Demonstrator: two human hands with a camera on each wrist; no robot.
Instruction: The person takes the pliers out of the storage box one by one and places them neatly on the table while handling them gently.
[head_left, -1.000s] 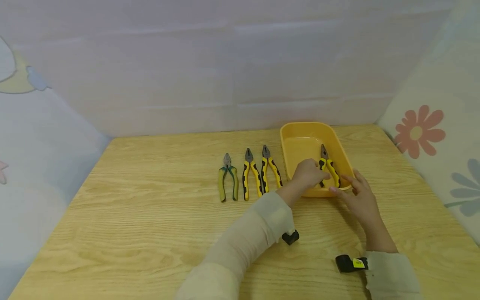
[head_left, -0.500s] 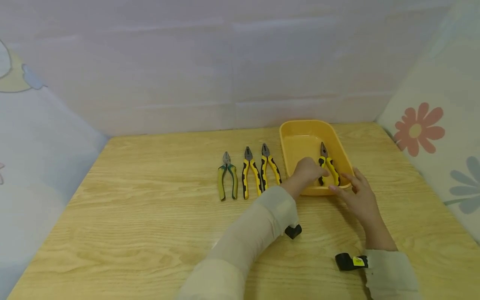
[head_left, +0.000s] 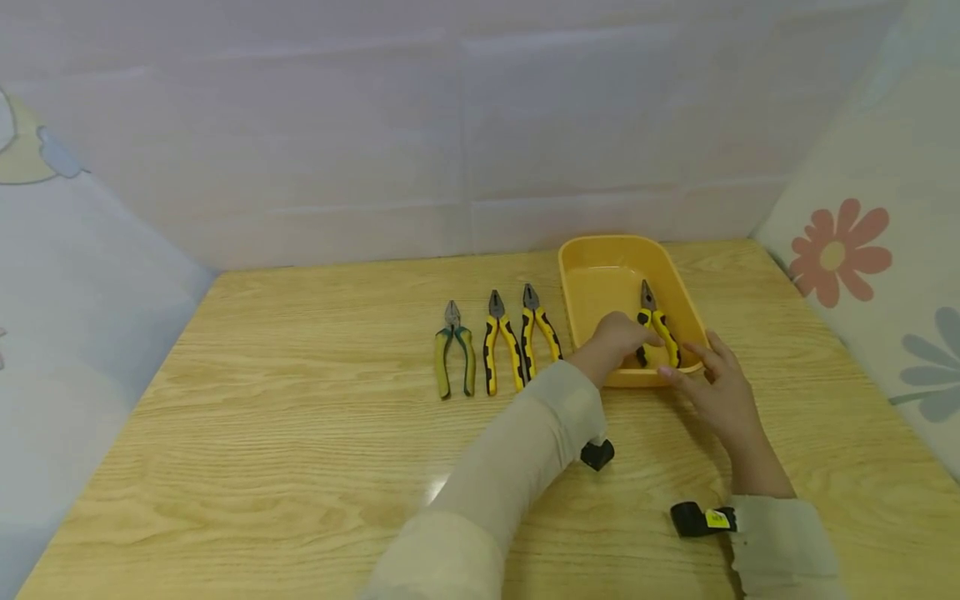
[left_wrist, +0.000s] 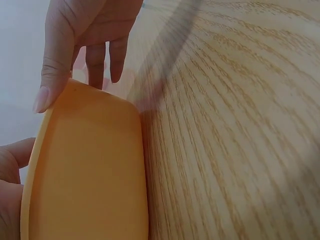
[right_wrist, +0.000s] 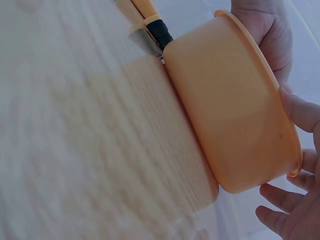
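Observation:
A yellow plastic box (head_left: 603, 292) stands at the right of the table. Inside lie needle-nose pliers (head_left: 648, 297) with yellow-and-black handles, jaws pointing away. My left hand (head_left: 621, 335) reaches over the front rim, one digit across the left handle; its other fingers are hidden, so its grip is unclear. My right hand (head_left: 718, 392) holds the box's near right corner, thumb on the front rim and fingers at the right side. In the left wrist view the right hand (left_wrist: 95, 35) shows at that corner. The right wrist view shows the box's outer wall (right_wrist: 225, 110).
Left of the box, two combination pliers (head_left: 495, 329) (head_left: 532, 321) with yellow-and-black handles and green-handled pliers (head_left: 452, 342) lie in a row, jaws away from me. A pale backdrop (head_left: 375, 142) stands behind the wooden table (head_left: 300, 400).
My left forearm and wrist have shifted slightly to the right, with the hand staying over the pliers' handle. My right hand, the box and the pliers look nearly still.

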